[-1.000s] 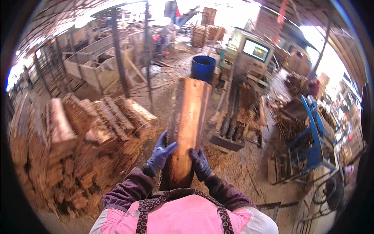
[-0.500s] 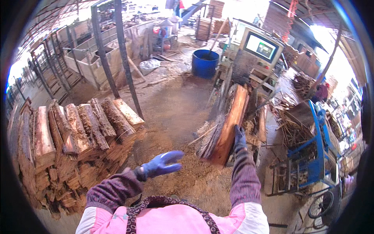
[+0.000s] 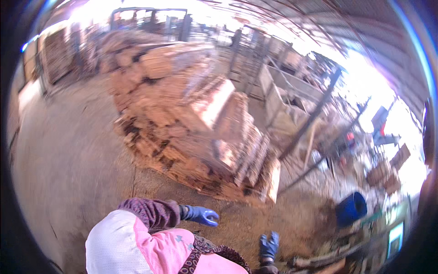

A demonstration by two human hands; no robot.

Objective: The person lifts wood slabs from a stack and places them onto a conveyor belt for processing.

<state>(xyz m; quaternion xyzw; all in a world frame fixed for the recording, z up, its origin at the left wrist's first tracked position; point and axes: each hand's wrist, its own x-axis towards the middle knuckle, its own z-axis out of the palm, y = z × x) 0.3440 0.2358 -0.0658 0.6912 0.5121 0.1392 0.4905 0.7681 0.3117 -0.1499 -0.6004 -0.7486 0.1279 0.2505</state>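
Observation:
My left hand (image 3: 200, 215), in a blue glove, is held low in front of my body with its thumb and fingers apart and nothing in it. To its right, my right hand (image 3: 269, 245) is also blue-gloved and empty, its fingers spread. Ahead of both hands stands a big stack of split logs (image 3: 182, 123), blurred by motion, its bark-covered pieces lying side by side on top. Nearest my right hand, at the lower right edge, a reddish wood slab (image 3: 335, 267) shows only in part beside the machine.
A blue barrel (image 3: 351, 209) stands at the right, near a machine with a lit screen (image 3: 395, 239). Leaning dark posts (image 3: 312, 114) rise behind the stack, before a pale walled bin (image 3: 285, 89). Concrete floor (image 3: 68, 150) stretches left; sawdust covers the ground by my hands.
My view has swung left, so the log stack is now central and the barrel and machine sit far right. My right hand has let go of the wood slab.

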